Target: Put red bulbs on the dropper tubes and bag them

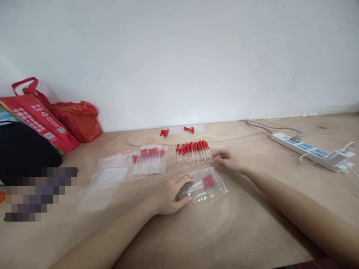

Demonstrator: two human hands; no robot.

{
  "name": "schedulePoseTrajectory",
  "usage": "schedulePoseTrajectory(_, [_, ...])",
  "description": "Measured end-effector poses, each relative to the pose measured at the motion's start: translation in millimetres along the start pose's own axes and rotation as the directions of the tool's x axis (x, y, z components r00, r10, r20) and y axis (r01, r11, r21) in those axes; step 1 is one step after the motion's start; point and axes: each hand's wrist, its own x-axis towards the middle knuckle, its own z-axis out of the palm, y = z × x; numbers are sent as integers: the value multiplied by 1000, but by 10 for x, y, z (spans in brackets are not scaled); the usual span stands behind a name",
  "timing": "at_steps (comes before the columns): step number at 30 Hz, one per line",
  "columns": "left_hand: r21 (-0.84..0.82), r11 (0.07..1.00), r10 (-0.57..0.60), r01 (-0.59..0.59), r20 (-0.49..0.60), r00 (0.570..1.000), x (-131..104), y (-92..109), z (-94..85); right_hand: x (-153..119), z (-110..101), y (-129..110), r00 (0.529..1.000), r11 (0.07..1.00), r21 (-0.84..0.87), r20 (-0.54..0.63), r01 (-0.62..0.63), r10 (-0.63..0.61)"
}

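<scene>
My left hand grips the left end of a clear zip-lock bag, thumb on the near side and fingers on the far side. Inside this bag lie two glass droppers with red rubber bulbs pointing right. Just beyond it, several more red-bulbed droppers rest side by side on the table, bulbs away from me. At the right end of that row is my right hand, fingers bent and thumb apart from the forefinger. Whether its fingertips touch the last dropper cannot be told.
Left of centre, filled dropper bags overlap flat zip-lock bags. Loose red bulbs and another clear bag lie near the wall. A white power strip with cables sits right. Red bags and a black item stand left.
</scene>
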Motion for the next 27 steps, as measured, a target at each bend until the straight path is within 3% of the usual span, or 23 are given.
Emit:
schedulePoseTrajectory(2, [2, 1000, 2, -2, 1, 1000, -1, 0, 1, 202, 3, 15, 983, 999, -54, -185, 5, -15])
schedulePoseTrajectory(4, [3, 1000, 1, -1, 3, 1000, -2, 2, 0, 408, 39, 21, 966, 997, -78, -260, -15, -6])
schedulePoseTrajectory(9, [7, 1000, -3, 2, 13, 1000, -6, 5, -4, 810, 217, -19, 945, 992, -96, -325, -78, 43])
schedulePoseTrajectory(13, [16, 1000, 5, -5, 8, 1000, -12, -1, 0, 955, 330, -45, 947, 994, -50, -311, -95, 75])
schedulePoseTrajectory(19, [3, 1000, -1, 1, 12, 1000, -4, -4, -5, 960, 324, -77, 954, 988, 137, -279, -74, 110])
schedulePoseTrajectory(23, [-19, 1000, 7, -7, -2, 1000, 1, -6, -4, 830, 150, -130, 952, 955, 298, -290, -13, 103])
schedulePoseTrajectory(27, [-18, 1000, -4, 4, 9, 1000, 1, -4, -4, 508, -78, -68, 931, 916, 394, -356, 75, 77])
